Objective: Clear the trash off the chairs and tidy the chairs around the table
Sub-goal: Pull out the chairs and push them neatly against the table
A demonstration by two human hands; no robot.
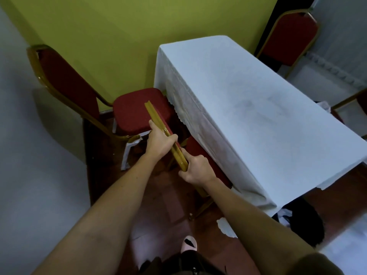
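Observation:
A red chair with a gold frame stands right below me, seen from above, its seat [200, 149] partly under the white tablecloth [248, 108]. Both hands grip the gold top rail of its backrest [156, 120]: my left hand [160, 141] higher along the rail, my right hand [196, 169] at its near end. A second red chair [137, 110] stands at the table's left end, facing the table, its seat bare. White paper scraps [129, 151] lie on the floor below that chair.
A third red chair [290, 38] stands at the table's far right, and part of another [351, 104] shows at the right edge. White trash [226, 227] and a black bag [305, 221] lie on the wooden floor near the table corner. Green wall behind.

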